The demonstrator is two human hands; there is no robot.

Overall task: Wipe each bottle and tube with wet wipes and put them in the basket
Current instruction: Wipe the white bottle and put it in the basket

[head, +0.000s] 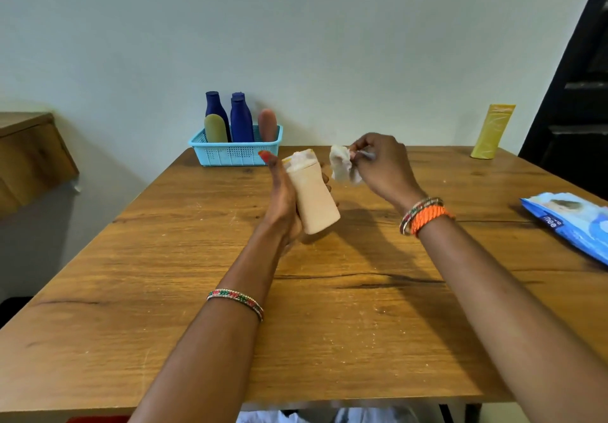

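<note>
Starting at the left, a wood cabinet [29, 156] sits by the wall. Next is the blue basket [235, 151] at the back of the table [197, 291]. It has 4 things in it already: two dark blue bottles [241, 119], an olive bottle [216, 129] and a pink tube [267, 124]. Those look done.

Near the middle, the left hand [283, 202] holds a cream bottle [312, 195] up off the table, w/ fingers curled round it and the thumb up by the cap. Just to its right, the right hand [381, 165] pinches a crumpled white wipe [343, 167] in its fingertips (the wipe is beside the bottle, not touching it). So I think this bottle is getting wiped now and goes in the basket next.

Far right at the back, a yellow tube [492, 133] stands alone, well apart from the basket. It looks like it's left to do. The blue wipes pack [572, 221] lies at the right edge.
</note>
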